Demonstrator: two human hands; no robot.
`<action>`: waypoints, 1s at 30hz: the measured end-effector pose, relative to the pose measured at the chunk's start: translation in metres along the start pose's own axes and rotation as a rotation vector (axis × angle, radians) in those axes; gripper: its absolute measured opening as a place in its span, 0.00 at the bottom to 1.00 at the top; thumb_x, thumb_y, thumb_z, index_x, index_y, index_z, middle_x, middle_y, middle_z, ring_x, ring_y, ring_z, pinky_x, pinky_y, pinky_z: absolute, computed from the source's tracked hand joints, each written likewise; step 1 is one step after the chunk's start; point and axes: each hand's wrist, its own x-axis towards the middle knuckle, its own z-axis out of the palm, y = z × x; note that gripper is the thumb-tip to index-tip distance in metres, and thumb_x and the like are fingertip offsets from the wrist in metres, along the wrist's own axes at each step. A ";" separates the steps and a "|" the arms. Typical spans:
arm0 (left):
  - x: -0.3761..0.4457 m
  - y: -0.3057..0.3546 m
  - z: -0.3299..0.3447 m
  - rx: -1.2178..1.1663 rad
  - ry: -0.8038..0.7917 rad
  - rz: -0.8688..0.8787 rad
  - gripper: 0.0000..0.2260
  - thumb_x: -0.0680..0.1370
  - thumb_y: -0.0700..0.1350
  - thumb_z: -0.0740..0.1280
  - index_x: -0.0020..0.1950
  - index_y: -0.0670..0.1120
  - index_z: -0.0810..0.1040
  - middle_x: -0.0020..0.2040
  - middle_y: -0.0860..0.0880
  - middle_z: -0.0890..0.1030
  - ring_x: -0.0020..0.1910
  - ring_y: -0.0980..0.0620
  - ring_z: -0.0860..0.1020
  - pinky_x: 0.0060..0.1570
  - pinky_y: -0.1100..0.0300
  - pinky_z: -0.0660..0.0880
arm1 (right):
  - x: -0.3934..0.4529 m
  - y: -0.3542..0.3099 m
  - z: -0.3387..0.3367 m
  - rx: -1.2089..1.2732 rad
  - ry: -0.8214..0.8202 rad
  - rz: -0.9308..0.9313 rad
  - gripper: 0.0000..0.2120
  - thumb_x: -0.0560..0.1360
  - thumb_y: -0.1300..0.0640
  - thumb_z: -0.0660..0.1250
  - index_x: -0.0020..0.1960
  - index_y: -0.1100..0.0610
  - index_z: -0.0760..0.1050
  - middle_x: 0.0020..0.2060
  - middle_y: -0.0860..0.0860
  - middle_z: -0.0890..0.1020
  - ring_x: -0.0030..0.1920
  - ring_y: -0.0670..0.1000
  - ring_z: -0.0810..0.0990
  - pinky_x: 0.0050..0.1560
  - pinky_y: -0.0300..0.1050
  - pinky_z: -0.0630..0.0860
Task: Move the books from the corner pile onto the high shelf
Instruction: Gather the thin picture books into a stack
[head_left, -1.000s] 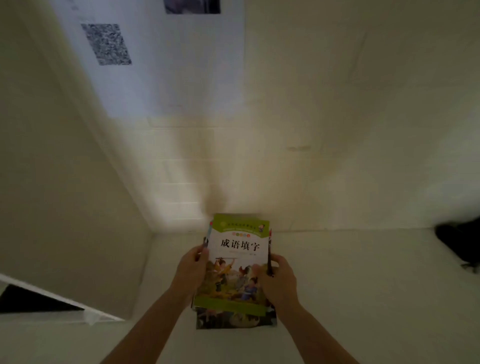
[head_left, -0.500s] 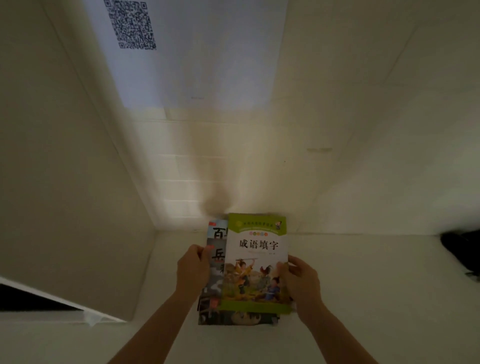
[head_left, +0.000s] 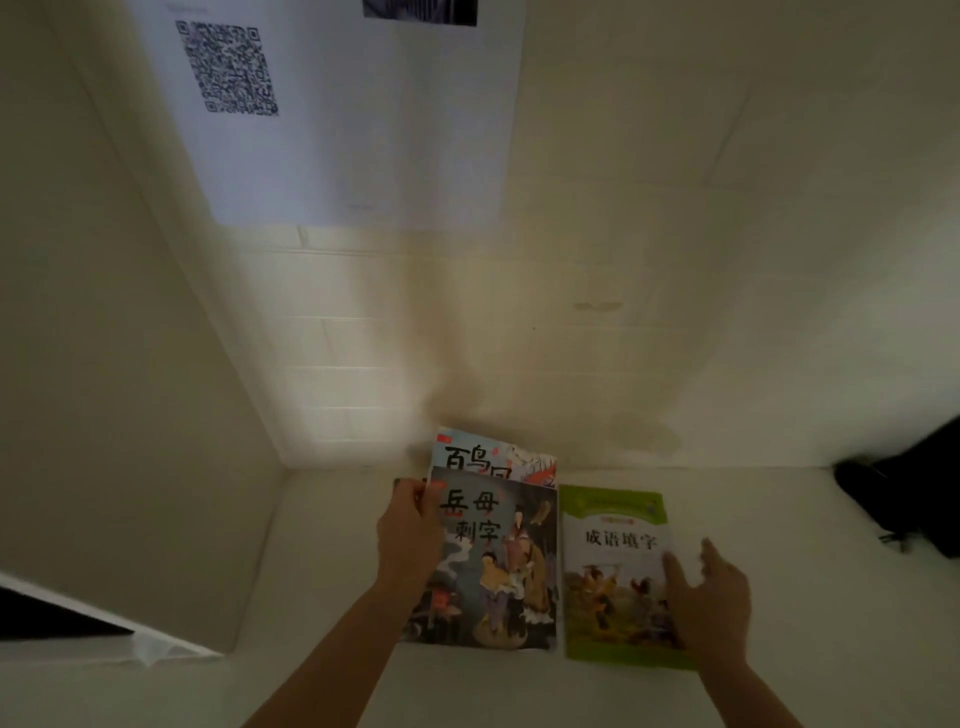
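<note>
A green-covered book (head_left: 615, 566) lies flat on the pale surface (head_left: 779, 597), just right of a small pile. My right hand (head_left: 709, 597) rests on its right half with fingers spread, pressing rather than gripping. The pile's top book (head_left: 498, 561) has a dark illustrated cover; beneath it a light blue book (head_left: 488, 454) sticks out toward the wall. My left hand (head_left: 410, 525) grips the left edge of the dark book, thumb on the cover.
Pale walls meet in a corner (head_left: 283, 465) left of the pile. A sheet with a QR code (head_left: 228, 67) hangs on the back wall. A black object (head_left: 904, 493) lies at the far right. A dark gap (head_left: 47, 613) opens at lower left.
The green book slid off the pile to the right and now lies flat beside it. The dark book under it is uncovered, and my left hand has taken its edge.
</note>
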 end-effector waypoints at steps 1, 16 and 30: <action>-0.002 0.000 0.003 -0.048 -0.009 -0.016 0.10 0.82 0.48 0.60 0.49 0.41 0.72 0.39 0.48 0.78 0.34 0.52 0.79 0.23 0.69 0.72 | -0.008 -0.009 -0.001 0.026 0.031 -0.114 0.27 0.75 0.51 0.70 0.71 0.59 0.69 0.63 0.61 0.75 0.64 0.60 0.72 0.66 0.54 0.69; -0.008 -0.015 -0.017 0.033 -0.011 -0.039 0.10 0.84 0.46 0.54 0.47 0.45 0.70 0.38 0.46 0.74 0.33 0.52 0.72 0.32 0.62 0.68 | -0.032 -0.057 0.038 0.171 -0.350 -0.180 0.06 0.76 0.51 0.69 0.48 0.54 0.78 0.38 0.51 0.84 0.37 0.51 0.83 0.41 0.50 0.82; 0.002 -0.046 -0.018 0.185 -0.197 -0.249 0.29 0.73 0.68 0.61 0.59 0.44 0.72 0.53 0.45 0.80 0.50 0.46 0.80 0.52 0.52 0.77 | -0.065 -0.085 0.089 -0.063 -0.556 -0.152 0.35 0.71 0.54 0.75 0.72 0.59 0.62 0.62 0.56 0.75 0.57 0.54 0.78 0.49 0.34 0.74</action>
